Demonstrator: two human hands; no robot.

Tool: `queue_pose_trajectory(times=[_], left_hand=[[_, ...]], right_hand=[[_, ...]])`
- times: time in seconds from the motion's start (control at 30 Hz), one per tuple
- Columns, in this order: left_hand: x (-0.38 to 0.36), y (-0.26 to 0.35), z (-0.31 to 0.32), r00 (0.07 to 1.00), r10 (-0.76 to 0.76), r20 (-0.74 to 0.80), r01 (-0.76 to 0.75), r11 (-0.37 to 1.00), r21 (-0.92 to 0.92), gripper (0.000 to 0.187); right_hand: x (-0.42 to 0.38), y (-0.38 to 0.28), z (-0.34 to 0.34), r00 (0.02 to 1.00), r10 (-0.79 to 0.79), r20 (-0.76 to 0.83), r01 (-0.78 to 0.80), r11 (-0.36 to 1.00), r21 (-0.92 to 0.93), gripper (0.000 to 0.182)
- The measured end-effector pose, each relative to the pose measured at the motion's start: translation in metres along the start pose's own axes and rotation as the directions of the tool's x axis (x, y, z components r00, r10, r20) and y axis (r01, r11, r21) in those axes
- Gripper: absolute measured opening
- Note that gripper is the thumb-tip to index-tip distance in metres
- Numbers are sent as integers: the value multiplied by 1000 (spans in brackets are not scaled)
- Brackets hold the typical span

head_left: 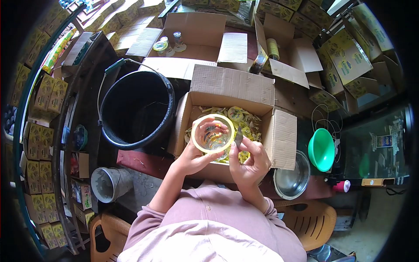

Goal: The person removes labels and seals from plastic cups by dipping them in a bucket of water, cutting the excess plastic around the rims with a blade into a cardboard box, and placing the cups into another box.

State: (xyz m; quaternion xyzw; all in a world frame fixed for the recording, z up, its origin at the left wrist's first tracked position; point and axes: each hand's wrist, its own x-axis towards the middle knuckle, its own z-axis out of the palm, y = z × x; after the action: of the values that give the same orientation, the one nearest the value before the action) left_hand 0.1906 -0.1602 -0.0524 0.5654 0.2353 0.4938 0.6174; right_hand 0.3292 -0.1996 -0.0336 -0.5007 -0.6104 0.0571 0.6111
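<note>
My left hand (195,153) is wrapped round a clear plastic cup (217,139) with a yellow rim, its mouth facing me. At the right side of that rim, my right hand (252,162) pinches a small dark blade (238,136) between thumb and fingers. Both hands are over an open cardboard box (231,85), which stands close in front of me. Yellow scraps (249,126) and a round yellow lid-like piece (235,114) lie inside it, partly hidden by the cup and hands.
A large black bucket (139,140) stands left of the box, with a grey bucket (104,185) below it. To the right are a metal bowl (291,179) and a green bowl (322,149). Behind, an open carton (196,26) holds several cups. Stacked yellow cartons (39,168) line the left.
</note>
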Motion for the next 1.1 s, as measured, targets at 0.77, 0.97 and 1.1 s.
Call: queue_pose_trajectory(times=[0.77,0.97,1.1], left_hand=[[-3,-6,-9,997,2,79,-32,923,383,60],[-1,-2,-1,1000,-17,3,16,976,216,62],[-1,-6,-7,993,25,115,-66,927,368,65]], right_hand=[[3,13,-1,997,52,-61,-50,998,39,30],[-2,10,-1,998,13,-54,-12,1000,19,28],[2,10,0,998,-16,-63,16,1000,-6,28]])
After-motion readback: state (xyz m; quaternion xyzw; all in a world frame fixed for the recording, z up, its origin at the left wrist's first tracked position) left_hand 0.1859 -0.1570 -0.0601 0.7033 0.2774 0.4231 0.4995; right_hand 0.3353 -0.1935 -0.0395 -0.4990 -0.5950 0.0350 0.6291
